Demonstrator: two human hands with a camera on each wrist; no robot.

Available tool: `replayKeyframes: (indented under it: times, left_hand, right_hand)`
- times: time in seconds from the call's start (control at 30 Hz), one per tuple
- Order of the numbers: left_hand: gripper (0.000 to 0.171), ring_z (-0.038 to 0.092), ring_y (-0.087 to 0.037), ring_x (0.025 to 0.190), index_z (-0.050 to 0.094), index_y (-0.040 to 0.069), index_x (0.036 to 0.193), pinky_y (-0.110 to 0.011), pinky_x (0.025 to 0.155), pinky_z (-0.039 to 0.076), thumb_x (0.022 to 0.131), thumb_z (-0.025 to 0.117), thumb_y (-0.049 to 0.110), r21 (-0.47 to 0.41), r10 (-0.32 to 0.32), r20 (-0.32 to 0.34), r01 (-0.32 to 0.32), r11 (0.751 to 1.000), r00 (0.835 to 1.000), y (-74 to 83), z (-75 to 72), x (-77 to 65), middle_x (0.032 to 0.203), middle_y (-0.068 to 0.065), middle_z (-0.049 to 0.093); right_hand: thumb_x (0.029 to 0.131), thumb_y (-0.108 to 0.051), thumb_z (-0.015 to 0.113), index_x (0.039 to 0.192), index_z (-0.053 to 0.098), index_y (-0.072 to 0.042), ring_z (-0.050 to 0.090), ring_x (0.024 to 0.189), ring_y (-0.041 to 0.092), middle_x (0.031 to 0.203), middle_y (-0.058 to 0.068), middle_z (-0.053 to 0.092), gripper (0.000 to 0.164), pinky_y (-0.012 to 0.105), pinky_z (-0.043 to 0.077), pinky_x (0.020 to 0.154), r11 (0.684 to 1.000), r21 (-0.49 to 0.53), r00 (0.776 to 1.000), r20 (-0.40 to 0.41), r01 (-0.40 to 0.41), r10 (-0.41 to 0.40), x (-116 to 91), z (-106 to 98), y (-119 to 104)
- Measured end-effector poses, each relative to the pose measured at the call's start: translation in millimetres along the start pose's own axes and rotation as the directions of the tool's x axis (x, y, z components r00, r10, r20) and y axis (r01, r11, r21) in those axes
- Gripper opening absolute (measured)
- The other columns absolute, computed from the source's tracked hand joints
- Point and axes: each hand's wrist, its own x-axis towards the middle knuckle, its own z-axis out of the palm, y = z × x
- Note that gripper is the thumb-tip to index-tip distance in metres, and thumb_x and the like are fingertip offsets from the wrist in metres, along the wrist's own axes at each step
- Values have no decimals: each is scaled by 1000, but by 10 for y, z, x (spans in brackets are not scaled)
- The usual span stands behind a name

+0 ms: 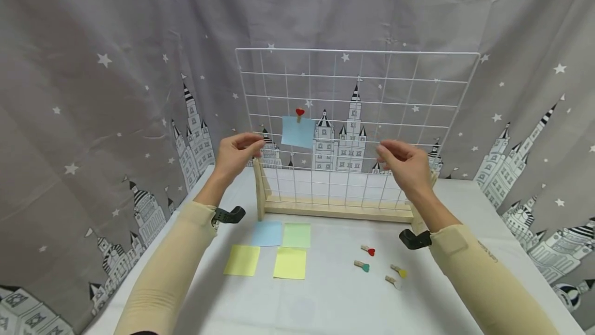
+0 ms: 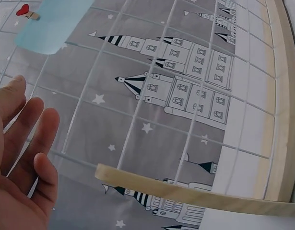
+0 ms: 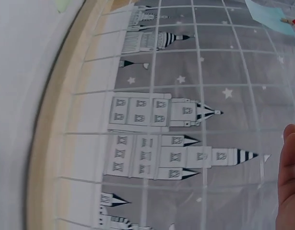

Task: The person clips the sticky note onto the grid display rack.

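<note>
A white wire grid [image 1: 358,52] stands upright in a wooden base [image 1: 337,209]. On it hangs a blue sticky note [image 1: 297,132], fixed by a small wooden clothespin with a red heart [image 1: 299,112]. My left hand [image 1: 236,155] is raised by the grid's left edge, fingers loosely bent; the left wrist view shows nothing held in its fingers [image 2: 29,129]. Before the grid's right part is my right hand [image 1: 409,165], thumb near the fingers, with nothing visible between them. Only part of this hand [image 3: 290,177] shows in the right wrist view.
In front of the base lie a blue note [image 1: 267,234], a green note [image 1: 296,235] and two yellow notes [image 1: 242,260]. Several small clothespins, among them a green-heart clothespin [image 1: 362,266], lie to the right on the white table [image 1: 334,304]. A grey castle-print curtain [image 1: 139,66] hangs behind.
</note>
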Motion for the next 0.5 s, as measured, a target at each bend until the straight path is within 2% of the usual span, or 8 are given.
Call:
replayKeyframes:
  times: [0.17, 0.33, 0.5]
  left_hand:
    - [32, 74, -14, 76, 76, 9, 116, -29, 88, 57, 94, 78, 32, 21, -25, 2, 25, 999, 1000, -80, -17, -68, 97, 9, 78]
    - [39, 74, -14, 79, 75, 9, 119, -44, 99, 54, 93, 77, 38, 47, -67, 11, 67, 997, 998, -210, -27, -145, 102, 6, 78]
    - [39, 74, -13, 77, 75, 10, 117, -44, 96, 54, 93, 77, 41, 57, -86, 17, 85, 995, 996, -319, -34, -213, 103, 2, 78]
  right_hand:
    - [98, -36, 72, 125, 72, -4, 74, 83, 4, 95, -12, 75, 41, 19, 59, 71, 999, -13, 999, -27, -44, 44, -143, -56, 161]
    - [99, -36, 70, 128, 71, -5, 72, 83, 1, 94, -17, 73, 42, 17, 59, 72, 996, -26, 996, -36, -82, 81, -296, -98, 328]
    - [100, -36, 69, 129, 69, -4, 72, 83, -1, 95, -20, 71, 44, 17, 59, 73, 992, -35, 992, -51, -120, 118, -433, -140, 439]
